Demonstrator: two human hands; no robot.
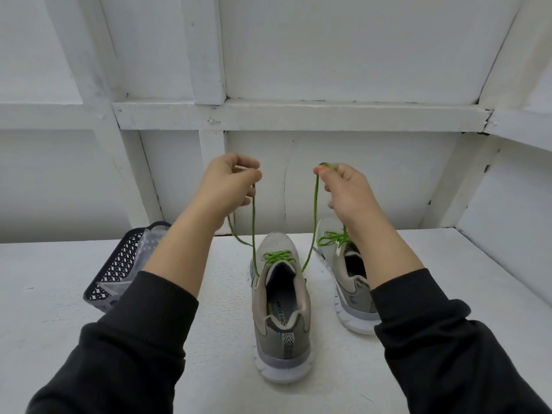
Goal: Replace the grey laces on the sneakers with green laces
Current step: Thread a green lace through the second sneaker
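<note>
the white bench (44, 294) fills the lower half of the view, set against a white panelled wall (328, 55). both forearms reach forward over it, black sleeves (134, 339) pushed back from the wrists, hands raised well above the shoes and level with each other.

the left hand (231, 180) is turned palm inward, its fingers (251, 174) curled together and pinching one end of the green lace (315, 219) between thumb and forefinger. the right hand (343, 189) mirrors it, thumb and forefinger clamped on the other end, which loops over the fingertip. both strands run taut and steep from the hands down to the near sneaker (280, 309).

that grey sneaker stands upright on the bench between the forearms, heel towards the person, toe pointing away at the wall, its long axis running near to far. the green lace crosses only its lower eyelets, by the toe; the upper eyelets are bare and the tongue lies open.

the second sneaker (343, 276) stands just to the right and a little further off, toe also pointing away, partly hidden by the right forearm. a green lace (331, 238) is already threaded and bunched on it.

at the left of the bench a dark perforated basket (119, 264) lies tilted, its opening facing right. inside it is what looks like a crumpled clear plastic bag (149, 243); its contents cannot be made out.
</note>
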